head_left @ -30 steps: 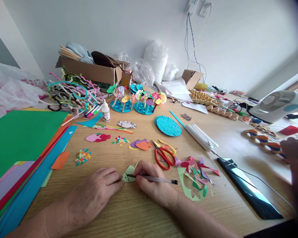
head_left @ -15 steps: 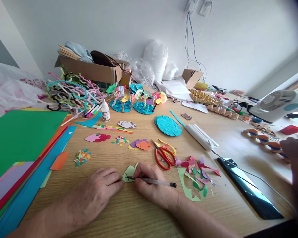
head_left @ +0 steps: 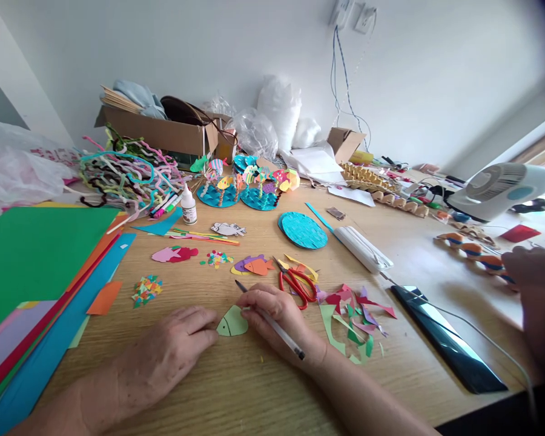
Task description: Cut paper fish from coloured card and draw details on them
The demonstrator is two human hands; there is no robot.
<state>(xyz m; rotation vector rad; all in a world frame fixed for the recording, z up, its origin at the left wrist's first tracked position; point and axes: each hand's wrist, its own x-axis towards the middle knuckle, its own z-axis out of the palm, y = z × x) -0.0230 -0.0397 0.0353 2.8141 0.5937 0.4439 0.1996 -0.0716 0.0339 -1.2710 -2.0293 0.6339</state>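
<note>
A light green paper fish point(head_left: 233, 324) lies on the table with a dark curved line and a dot eye drawn at its head end. My left hand point(head_left: 175, 345) rests beside its nose, the tips of thumb and forefinger closed at the edge. My right hand point(head_left: 279, 318) holds a clear-barrelled pen point(head_left: 279, 332), its dark tip raised and pointing away over the table. Fingers of that hand also touch the fish's tail end, which they hide. Just beyond are red-handled scissors point(head_left: 298, 286) and orange and purple paper fish point(head_left: 257, 265).
Paper scraps point(head_left: 352, 315) lie right of my right hand, near a black shiny slab point(head_left: 449, 339). Coloured paper sheets point(head_left: 40, 260) are stacked at left. Beyond are confetti point(head_left: 148, 290), a glue bottle point(head_left: 188, 206) and blue discs point(head_left: 303, 230). Another person's hand point(head_left: 533, 272) shows at right.
The pen tip has left the fish, and the pen has swung in my right hand to point away from me. More of the fish shows. The view has shifted slightly.
</note>
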